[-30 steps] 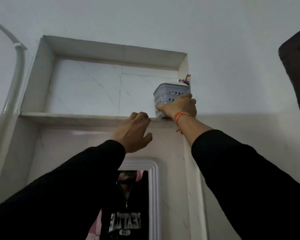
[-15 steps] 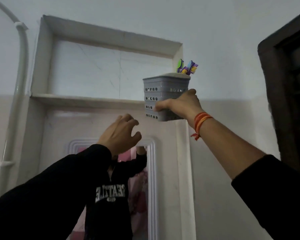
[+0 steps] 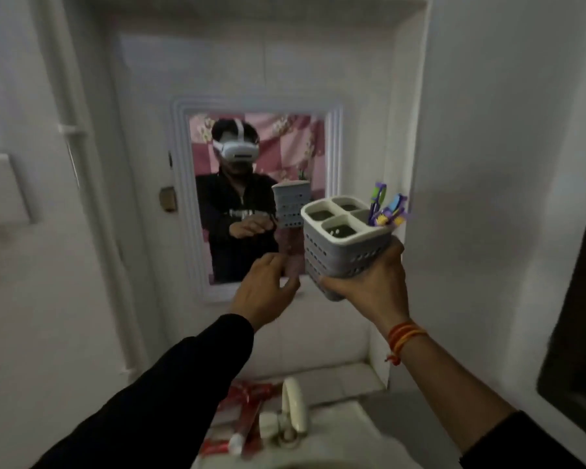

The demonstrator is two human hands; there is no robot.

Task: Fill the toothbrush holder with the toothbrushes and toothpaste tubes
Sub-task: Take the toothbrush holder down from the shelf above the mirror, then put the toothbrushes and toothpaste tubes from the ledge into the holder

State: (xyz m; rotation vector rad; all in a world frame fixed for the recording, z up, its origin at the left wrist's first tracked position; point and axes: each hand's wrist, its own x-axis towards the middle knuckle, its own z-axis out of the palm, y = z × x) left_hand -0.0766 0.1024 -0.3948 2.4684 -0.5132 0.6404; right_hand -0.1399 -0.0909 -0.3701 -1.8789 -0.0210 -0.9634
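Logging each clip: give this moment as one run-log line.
right hand: holds toothbrush holder | toothbrushes: one compartment | left hand: empty | toothpaste tubes: by tap

Open air found between left hand (image 3: 266, 292) and toothbrush holder (image 3: 344, 242); narrow gap only. Three holder compartments seen unobstructed from above; right-rear compartment blocked by toothbrushes (image 3: 388, 206). Holder base and right side covered by right hand (image 3: 369, 282). Space behind holder closed by mirror (image 3: 257, 198) and wall. Right flank bounded by dark frame (image 3: 579, 316). Below, passage obstructed by tap (image 3: 293, 411); red toothpaste tubes (image 3: 242, 418) lying just left of tap on ledge.
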